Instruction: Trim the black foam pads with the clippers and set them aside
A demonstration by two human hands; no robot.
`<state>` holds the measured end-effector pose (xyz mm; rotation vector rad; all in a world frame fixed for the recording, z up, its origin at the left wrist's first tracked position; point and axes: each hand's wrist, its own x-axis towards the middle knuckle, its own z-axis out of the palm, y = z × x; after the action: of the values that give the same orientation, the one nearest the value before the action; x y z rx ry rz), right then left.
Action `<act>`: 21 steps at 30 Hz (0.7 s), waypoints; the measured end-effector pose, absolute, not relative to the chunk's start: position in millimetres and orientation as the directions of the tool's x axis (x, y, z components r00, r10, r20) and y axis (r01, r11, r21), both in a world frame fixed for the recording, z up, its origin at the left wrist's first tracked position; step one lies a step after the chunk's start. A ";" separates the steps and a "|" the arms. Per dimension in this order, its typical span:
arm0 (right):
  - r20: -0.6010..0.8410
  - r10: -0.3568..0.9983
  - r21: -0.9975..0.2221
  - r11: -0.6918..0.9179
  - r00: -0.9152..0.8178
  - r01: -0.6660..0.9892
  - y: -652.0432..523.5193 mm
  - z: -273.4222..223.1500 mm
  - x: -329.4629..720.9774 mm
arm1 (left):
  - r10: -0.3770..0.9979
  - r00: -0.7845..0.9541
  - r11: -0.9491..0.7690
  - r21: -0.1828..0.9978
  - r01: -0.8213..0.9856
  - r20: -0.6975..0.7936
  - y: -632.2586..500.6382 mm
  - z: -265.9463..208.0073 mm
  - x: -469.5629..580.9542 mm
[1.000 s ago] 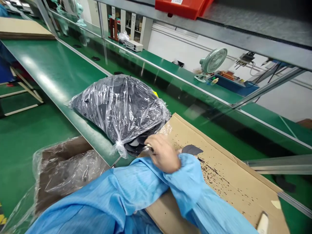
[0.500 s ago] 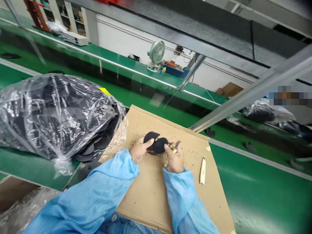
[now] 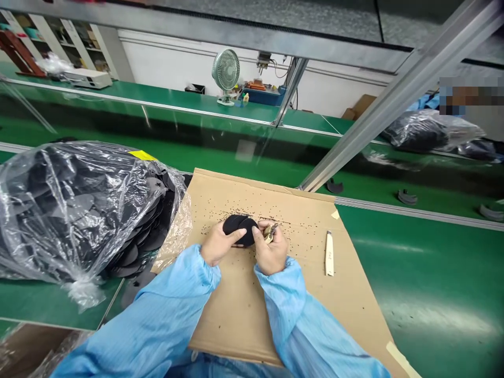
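My left hand (image 3: 216, 242) is closed on one side of some thin black discs (image 3: 232, 222), its thumb lying across the front. The discs overlap, and how many there are I cannot tell. At their right edge, my right hand (image 3: 271, 252) pinches a black disc (image 3: 249, 233) between thumb and fingers. A small pair of nippers (image 3: 271, 232) with yellowish handles is tucked in that same hand, metal jaws pointing up and right. Below both hands lies a cardboard sheet (image 3: 236, 315), sprinkled with tiny black bits.
A cream-coloured utility knife (image 3: 329, 254) lies right of my hands. On the left bulges a clear plastic bag (image 3: 79, 205) of black discs. A slanted metal post (image 3: 354, 126) rises behind the cardboard. Curved black pieces (image 3: 407, 197) rest on the green surface beyond.
The discs, held apart at an angle before, now overlap more closely. Both hands have come nearer each other. The nippers stay in my right hand. The camera view has tilted.
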<state>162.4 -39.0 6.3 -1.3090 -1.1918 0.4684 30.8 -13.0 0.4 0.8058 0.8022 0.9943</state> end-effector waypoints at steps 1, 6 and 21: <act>0.406 0.830 -0.897 0.283 0.383 0.339 -39.2 6.5 162.0 | 0.925 0.329 0.316 0.865 -0.389 -0.189 -13.3 -0.2 31.1; 0.355 0.866 -0.921 0.261 0.352 0.288 -38.3 4.7 163.3 | 0.928 0.337 0.300 0.858 -0.416 -0.161 -12.9 -4.1 31.0; 0.047 0.971 -0.996 0.063 0.236 -0.058 -36.3 12.8 169.6 | 0.944 0.317 0.227 0.872 -0.433 -0.089 -14.4 4.5 28.1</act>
<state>169.6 -36.3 12.8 -1.2246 -1.0138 1.0247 28.1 -14.4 4.5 0.8654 0.7268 1.0727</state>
